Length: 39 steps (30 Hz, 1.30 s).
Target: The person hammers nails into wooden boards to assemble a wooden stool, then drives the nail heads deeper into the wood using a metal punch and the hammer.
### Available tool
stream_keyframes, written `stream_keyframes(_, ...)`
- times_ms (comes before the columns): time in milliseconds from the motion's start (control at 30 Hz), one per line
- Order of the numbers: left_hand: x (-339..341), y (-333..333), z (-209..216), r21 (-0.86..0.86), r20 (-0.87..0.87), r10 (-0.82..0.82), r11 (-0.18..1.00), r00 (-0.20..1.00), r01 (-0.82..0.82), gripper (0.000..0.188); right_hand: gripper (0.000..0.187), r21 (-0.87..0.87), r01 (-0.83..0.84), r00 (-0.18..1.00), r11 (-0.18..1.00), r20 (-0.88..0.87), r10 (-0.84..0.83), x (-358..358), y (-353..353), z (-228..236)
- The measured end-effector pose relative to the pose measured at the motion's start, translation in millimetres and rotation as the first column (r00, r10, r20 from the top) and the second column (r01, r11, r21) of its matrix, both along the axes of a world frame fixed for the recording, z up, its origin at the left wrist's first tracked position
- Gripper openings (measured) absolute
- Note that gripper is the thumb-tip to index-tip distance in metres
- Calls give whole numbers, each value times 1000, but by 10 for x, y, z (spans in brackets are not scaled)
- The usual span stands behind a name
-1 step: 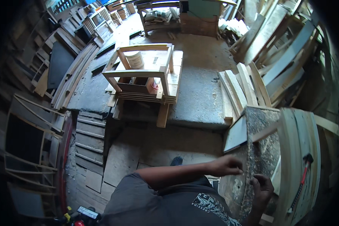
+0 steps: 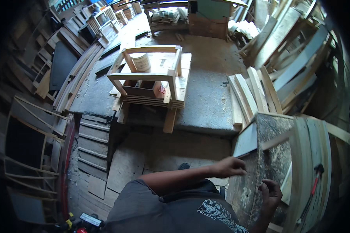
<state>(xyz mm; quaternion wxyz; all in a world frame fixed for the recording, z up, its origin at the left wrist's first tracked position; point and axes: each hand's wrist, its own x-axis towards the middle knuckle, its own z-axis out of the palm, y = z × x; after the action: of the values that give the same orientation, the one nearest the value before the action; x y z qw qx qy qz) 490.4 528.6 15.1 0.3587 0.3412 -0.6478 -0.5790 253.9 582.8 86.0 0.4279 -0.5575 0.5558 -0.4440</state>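
My left hand (image 2: 230, 167) reaches across my body to the right, fingers curled, above the near edge of a worn wooden workbench (image 2: 274, 126). Close by, lower and to its right, my right hand (image 2: 270, 194) has its thumb and index finger pinched together. A small gap separates the two hands. Whatever they hold, if anything, is too small to make out. To the right of my right hand, a hammer (image 2: 312, 189) with a red and black handle lies on pale planks (image 2: 305, 155).
Ahead, a wooden frame (image 2: 147, 75) stands over stacked boards, with a white bucket (image 2: 141, 62) inside it. Several cut beams (image 2: 251, 89) lie beyond the bench. Long planks lean at the right. Wooden frames (image 2: 31, 136) line the left, beside a slatted panel (image 2: 93, 138).
My left hand has shifted slightly left, away from the bench. The right hand stays nearly in place, still pinched. The whole view has tilted a little.
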Motion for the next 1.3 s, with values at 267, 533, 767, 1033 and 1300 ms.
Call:
stream_keyframes(267, 2911, -71, -2419, 265, 772, 424, 465, 474, -845, 30, 11, 95, -35, 999, 995, 2, 35, 1189, -580, -280)
stream_keyframes(533, 3907, 338, -3020, 360, 887, 381, -214, 262, -908, 39, 11, 190, 7, 996, 982, -84, 9, 1600, -817, -245)
stream_keyframes(767, 4452, 110, -3373, 347, 814, 576, -587, -77, -731, 28, 13, 188, -37, 983, 981, -172, 70, 1716, -927, -295)
stream_keyframes(1033, 4825, -229, -3336, 373, 693, 709, -509, -132, -776, 15, 14, 217, -59, 970, 974, -218, 107, 1776, -886, -300)
stream_keyframes(1300, 4135, 204, -3811, 480, 818, 555, -518, 149, -707, 48, 14, 278, 11, 975, 961, -214, 50, 1788, -814, -450)
